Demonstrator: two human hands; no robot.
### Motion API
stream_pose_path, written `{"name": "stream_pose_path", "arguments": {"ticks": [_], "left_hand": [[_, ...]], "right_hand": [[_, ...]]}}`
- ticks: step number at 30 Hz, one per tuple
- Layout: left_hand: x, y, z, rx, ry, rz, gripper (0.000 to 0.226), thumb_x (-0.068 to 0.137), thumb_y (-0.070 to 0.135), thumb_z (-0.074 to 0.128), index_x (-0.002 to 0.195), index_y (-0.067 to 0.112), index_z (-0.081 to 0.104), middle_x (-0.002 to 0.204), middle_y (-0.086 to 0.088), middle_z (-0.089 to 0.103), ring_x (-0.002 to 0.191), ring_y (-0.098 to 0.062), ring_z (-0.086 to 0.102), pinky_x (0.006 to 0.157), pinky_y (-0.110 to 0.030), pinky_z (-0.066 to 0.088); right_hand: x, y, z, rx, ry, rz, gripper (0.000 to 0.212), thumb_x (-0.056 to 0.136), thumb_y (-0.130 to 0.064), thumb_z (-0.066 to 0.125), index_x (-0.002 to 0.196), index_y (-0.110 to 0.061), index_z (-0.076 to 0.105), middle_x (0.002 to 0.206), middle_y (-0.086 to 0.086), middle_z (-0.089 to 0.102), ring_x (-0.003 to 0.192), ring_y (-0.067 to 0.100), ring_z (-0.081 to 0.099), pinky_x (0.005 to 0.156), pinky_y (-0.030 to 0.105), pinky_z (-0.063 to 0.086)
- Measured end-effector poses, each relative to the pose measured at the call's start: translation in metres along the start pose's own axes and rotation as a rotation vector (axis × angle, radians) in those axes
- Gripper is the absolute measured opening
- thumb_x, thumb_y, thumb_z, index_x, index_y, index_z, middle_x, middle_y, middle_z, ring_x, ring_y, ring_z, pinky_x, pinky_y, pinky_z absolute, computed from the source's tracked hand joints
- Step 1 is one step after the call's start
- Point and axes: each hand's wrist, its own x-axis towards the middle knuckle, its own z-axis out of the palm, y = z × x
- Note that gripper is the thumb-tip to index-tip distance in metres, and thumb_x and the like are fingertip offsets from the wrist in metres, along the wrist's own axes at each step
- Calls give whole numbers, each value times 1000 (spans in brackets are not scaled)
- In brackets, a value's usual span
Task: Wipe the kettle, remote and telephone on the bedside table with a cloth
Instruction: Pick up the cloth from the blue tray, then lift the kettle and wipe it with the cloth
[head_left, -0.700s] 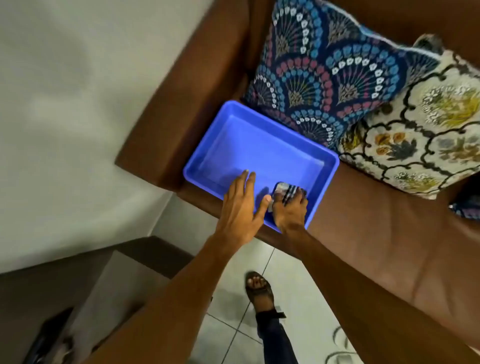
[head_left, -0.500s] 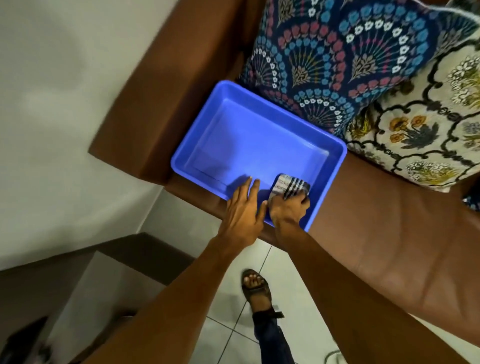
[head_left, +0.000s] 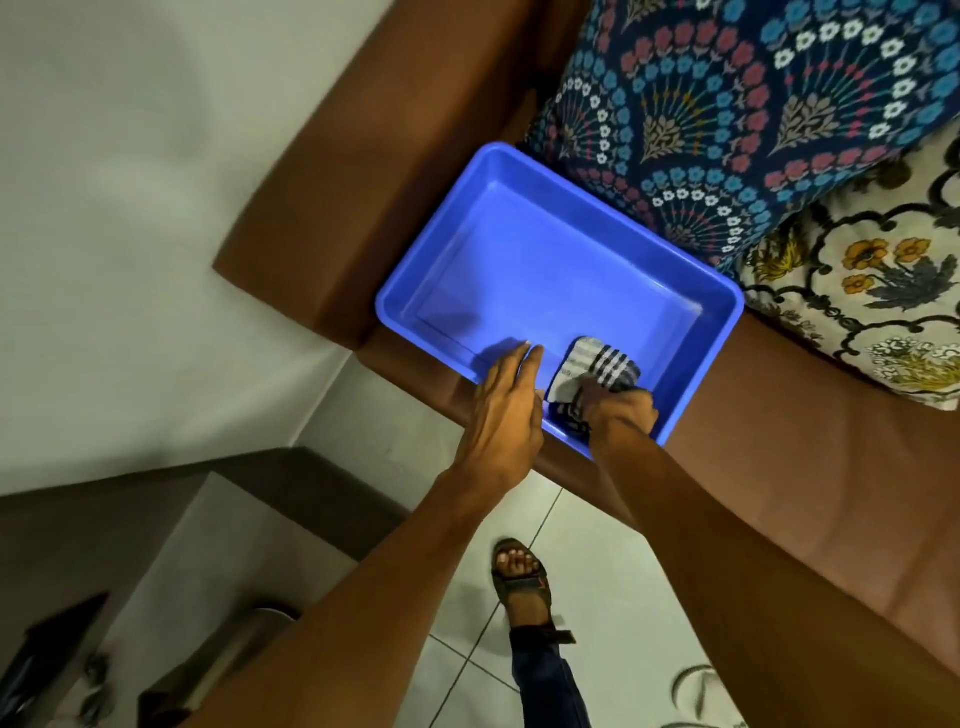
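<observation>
Hands in glossy blue plastic tray (head_left: 519, 249), right hand (head_left: 621, 410) gripping folded striped cloth (head_left: 597, 366) (soft weave), left hand (head_left: 506, 410) flat, empty.

Right hand (head_left: 618, 410) grips the striped cloth (head_left: 592, 366) inside a blue tray (head_left: 519, 244).

no readable text, labels or numbers anywhere

Both forearms bare, no sleeves visible. Dark strapped sandal (head_left: 522, 582) on one foot; blue denim trouser leg (head_left: 545, 675) above it.
</observation>
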Motion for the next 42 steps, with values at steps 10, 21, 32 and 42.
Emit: {"name": "stream_pose_path", "arguments": {"ticks": [10,21,32,42], "left_hand": [[-71,-18,-68,-92,302,-68,53,106,17,51,156,6,38,164,-15,38,154,-31,32,123,-47,31],[-216,-71,-126,-315,489,-274,64,108,36,47,162,11,24,170,-12,28,154,-30,30,125,-48,30],[-424,-163,-166,-960,1040,-507,35,103,38,60,132,19,56,117,1,75,101,-9,76,85,-32,65],[-559,-225,-108,-1551,1217,-817,18,94,24,75,106,12,72,96,-8,84,88,-26,82,79,-44,67]], "right_hand": [[-33,11,-14,-241,-56,-506,46,92,-32,81,125,-5,65,124,23,75,120,40,72,104,49,55],[-203,44,8,63,-683,-854,35,100,-8,75,132,3,67,121,12,80,94,0,80,85,21,65],[-451,142,96,-222,-1376,-815,32,100,-16,75,132,-15,74,124,5,82,113,22,80,96,37,66],[-459,275,107,-240,-856,-1004,35,101,-10,73,135,-4,65,117,-1,74,107,0,73,107,34,60]]}}
